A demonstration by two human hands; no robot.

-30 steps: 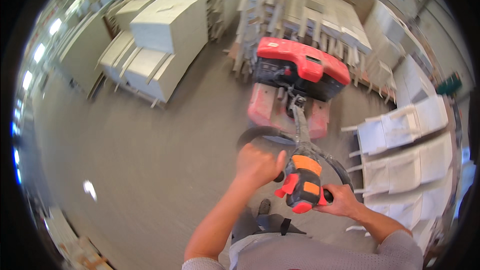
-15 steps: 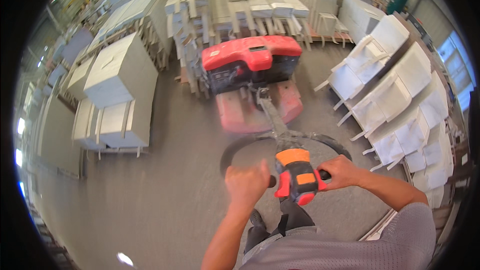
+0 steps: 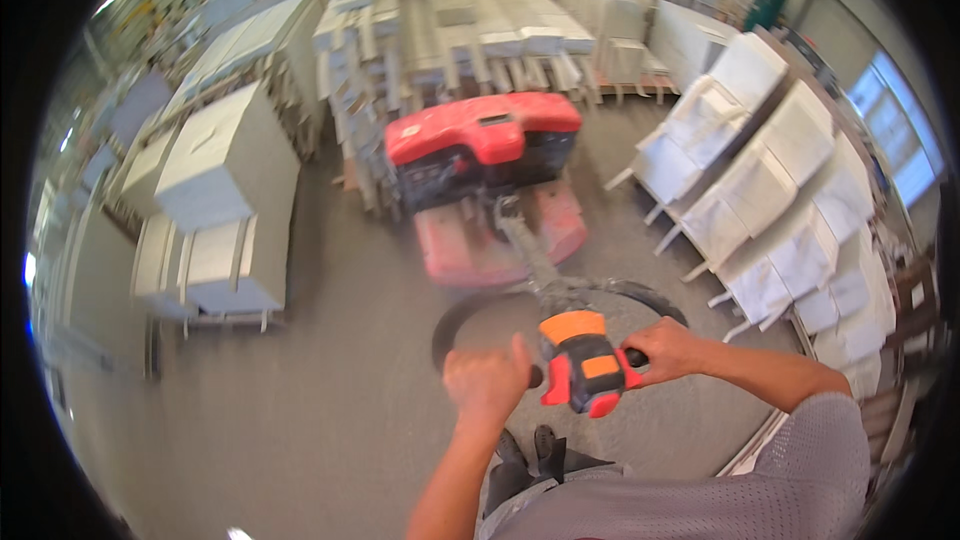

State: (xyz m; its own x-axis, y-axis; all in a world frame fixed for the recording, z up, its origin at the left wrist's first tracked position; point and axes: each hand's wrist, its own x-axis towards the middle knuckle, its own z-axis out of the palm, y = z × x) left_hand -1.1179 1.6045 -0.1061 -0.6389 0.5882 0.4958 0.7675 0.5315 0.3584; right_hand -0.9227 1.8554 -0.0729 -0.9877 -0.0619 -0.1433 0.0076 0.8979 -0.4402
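Swung further toward frame centre since the earlier view, the red electric pallet truck (image 3: 485, 175) sits mid-frame while left hand (image 3: 487, 380) and right hand (image 3: 668, 350) each close a grip around its looped black tiller handle (image 3: 560, 325), apparently to steer.

I see pale grey cabinet carcasses (image 3: 225, 165) stacked on my left and long rows of flat panels (image 3: 470, 35) straight ahead. White furniture pieces (image 3: 770, 190) lean in a line on my right, all standing on a bare grey concrete floor (image 3: 300, 390).
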